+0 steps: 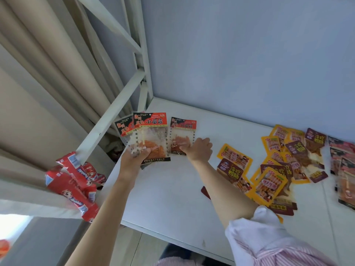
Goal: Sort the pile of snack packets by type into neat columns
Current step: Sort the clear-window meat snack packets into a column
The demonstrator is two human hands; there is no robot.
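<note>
My left hand grips two red-and-black gluten-snack packets by their lower edge, fanned and lifted over the table's far left corner. A third packet of the same kind lies flat on the white table, and my right hand presses its lower right part with the fingers. To the right lies a loose pile of yellow packets mixed with dark maroon packets. More red-and-black packets lie at the far right edge.
Several red packets sit heaped on a white frame ledge at the left. A white metal frame and beige curtains rise beyond the left corner. A pale blue wall backs the table. The table's near edge runs along the bottom.
</note>
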